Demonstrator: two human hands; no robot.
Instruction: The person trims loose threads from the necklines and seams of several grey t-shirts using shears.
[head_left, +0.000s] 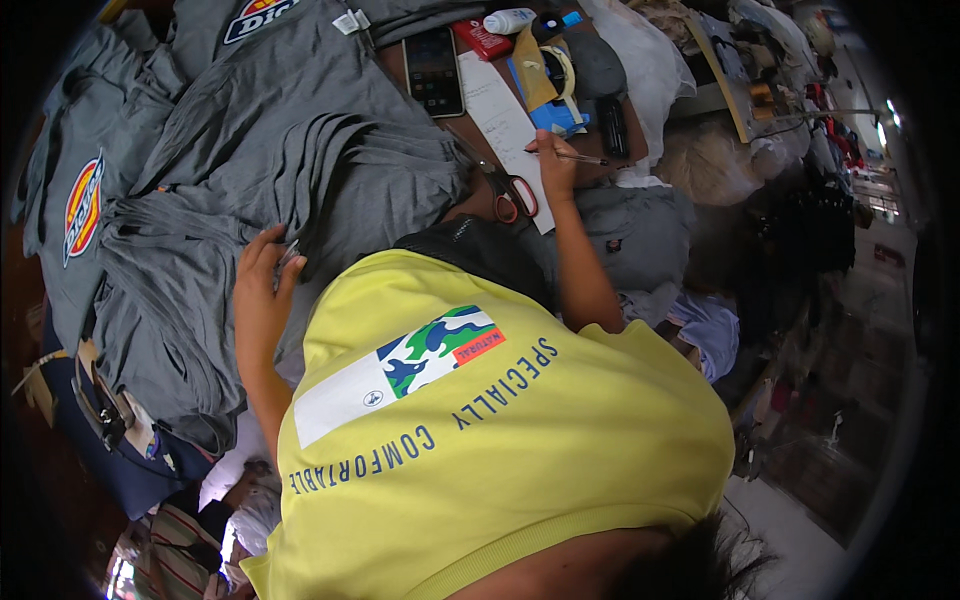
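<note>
My right hand [555,170] holds a slim, clear pen [582,157] over a long white paper strip [492,100] with handwriting on it. The pen's dark end points right, away from the paper. Thumb and fingers of my left hand [263,290] close around a small shiny thing [290,252], too small to name. That hand rests at the near side of a heap of grey T-shirts [330,170], stacked in overlapping folds. Scissors [513,197] with orange-and-black handles lie between the heap and the paper, partly over the strip's edge.
A phone [433,75] lies beyond the scissors. Past the paper sit a red box [482,40], a white bottle [509,20], a tape roll [563,75] and a black cylinder [613,127]. Grey cloth [630,235] lies at my right. A person in stripes [180,550] is at lower left.
</note>
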